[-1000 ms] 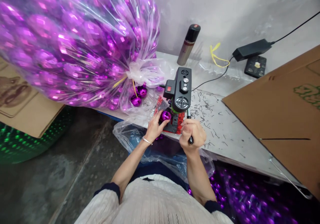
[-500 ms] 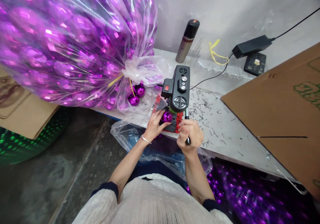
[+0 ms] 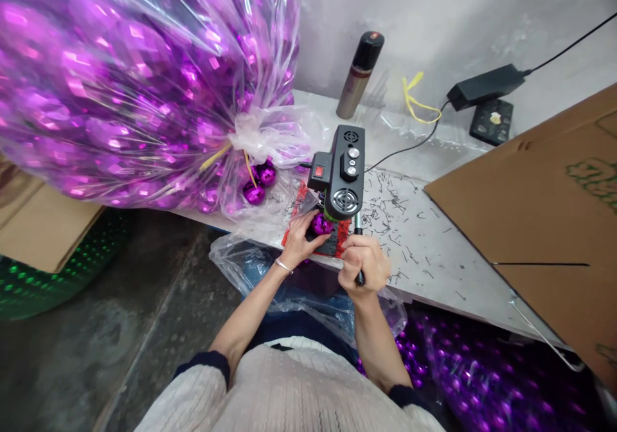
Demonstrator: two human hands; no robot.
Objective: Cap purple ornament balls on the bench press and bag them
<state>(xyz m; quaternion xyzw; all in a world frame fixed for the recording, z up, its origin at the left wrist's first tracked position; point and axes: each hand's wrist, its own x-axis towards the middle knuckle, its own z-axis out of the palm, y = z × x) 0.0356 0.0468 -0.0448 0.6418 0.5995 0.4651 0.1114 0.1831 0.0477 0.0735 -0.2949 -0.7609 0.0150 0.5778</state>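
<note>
A small bench drill press [image 3: 346,171], black with a red switch, stands near the table's front edge on a red base [image 3: 343,234]. My left hand [image 3: 299,239] grips a shiny purple mirror ball [image 3: 321,224] under the drill head, thumb and fingers on its sides. Wrapped round the black grip of the press's feed lever [image 3: 358,223] is my right hand [image 3: 365,263]. The drill head hides where any bit meets the ball. Two more purple balls [image 3: 254,193] lie to the left of the press.
A big tied clear bag of purple balls [image 3: 144,91] fills the left back. Dark shavings [image 3: 395,226] litter the tabletop right of the press. A spray can [image 3: 360,75], a power adapter [image 3: 486,87] and a cardboard box [image 3: 540,213] stand behind and to the right.
The view has shifted slightly. Both hands keep their grips on the ball and the lever, with little visible movement.
</note>
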